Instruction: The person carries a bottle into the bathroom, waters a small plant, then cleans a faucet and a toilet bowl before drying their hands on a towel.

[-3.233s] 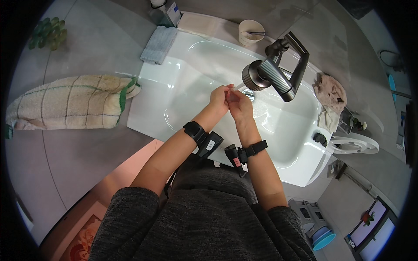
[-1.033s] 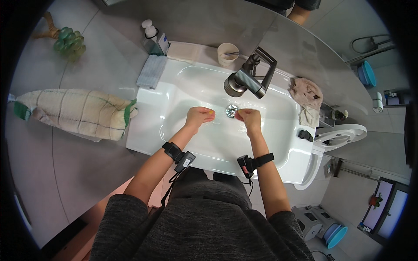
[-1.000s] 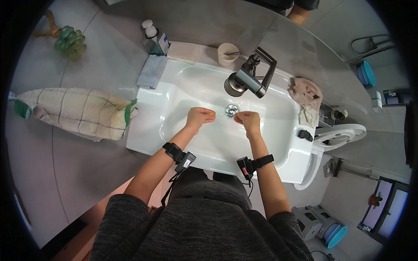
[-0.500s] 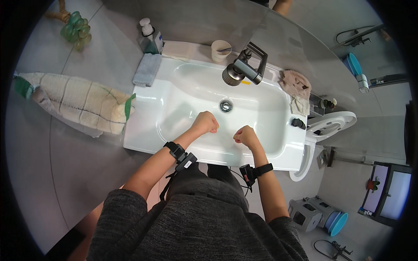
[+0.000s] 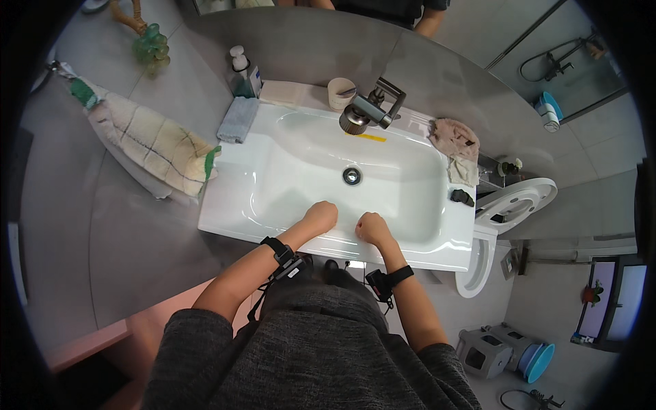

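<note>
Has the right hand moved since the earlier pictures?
Yes, the bare right hand moved from beside the round metal drain toward the white rectangular sink's near rim.

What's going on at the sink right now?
A person stands at a white sink, with the left hand and right hand apart over the near side of the basin. Both are curled closed; whether either holds anything can't be seen. No water stream shows below the dark metal faucet. A folded grey cloth lies at the far left corner, and a pale cup stands behind the basin.
</note>
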Demonstrator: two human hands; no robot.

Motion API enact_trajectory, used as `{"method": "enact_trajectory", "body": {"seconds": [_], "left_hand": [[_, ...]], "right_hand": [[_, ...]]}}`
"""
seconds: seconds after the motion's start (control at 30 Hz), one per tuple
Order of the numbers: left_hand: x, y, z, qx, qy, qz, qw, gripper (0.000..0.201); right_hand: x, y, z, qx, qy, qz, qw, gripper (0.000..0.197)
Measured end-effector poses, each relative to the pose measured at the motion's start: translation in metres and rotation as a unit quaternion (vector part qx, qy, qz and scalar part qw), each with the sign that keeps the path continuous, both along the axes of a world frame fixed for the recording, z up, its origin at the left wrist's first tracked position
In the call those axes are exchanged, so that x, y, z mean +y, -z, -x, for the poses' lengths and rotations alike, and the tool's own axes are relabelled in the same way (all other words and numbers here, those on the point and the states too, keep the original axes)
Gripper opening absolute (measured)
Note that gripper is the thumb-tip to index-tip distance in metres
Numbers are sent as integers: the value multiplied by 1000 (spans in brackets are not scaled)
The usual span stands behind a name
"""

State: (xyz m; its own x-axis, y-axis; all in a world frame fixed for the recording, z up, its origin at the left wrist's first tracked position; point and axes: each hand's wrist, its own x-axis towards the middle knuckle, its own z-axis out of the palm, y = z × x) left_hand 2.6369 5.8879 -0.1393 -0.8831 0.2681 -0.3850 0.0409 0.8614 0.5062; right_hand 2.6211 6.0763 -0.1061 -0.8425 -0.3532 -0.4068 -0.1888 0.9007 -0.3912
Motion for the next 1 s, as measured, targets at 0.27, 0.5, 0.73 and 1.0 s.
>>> {"method": "enact_trajectory", "body": {"seconds": [0.27, 0.5, 0.73, 1.0], "left_hand": [[-6, -26, 1, 20, 33, -4, 999, 15], [0, -43, 4, 111, -87, -61, 988, 7], [31, -123, 15, 113, -273, -83, 952, 27], [42, -99, 22, 63, -219, 10, 974, 31]], "right_hand": [[9, 3, 2, -26, -70, 43, 996, 20], [11, -16, 8, 62, 89, 180, 978, 22], [-2, -69, 31, 100, 180, 247, 947, 19], [7, -50, 35, 62, 114, 247, 960, 60]]}}
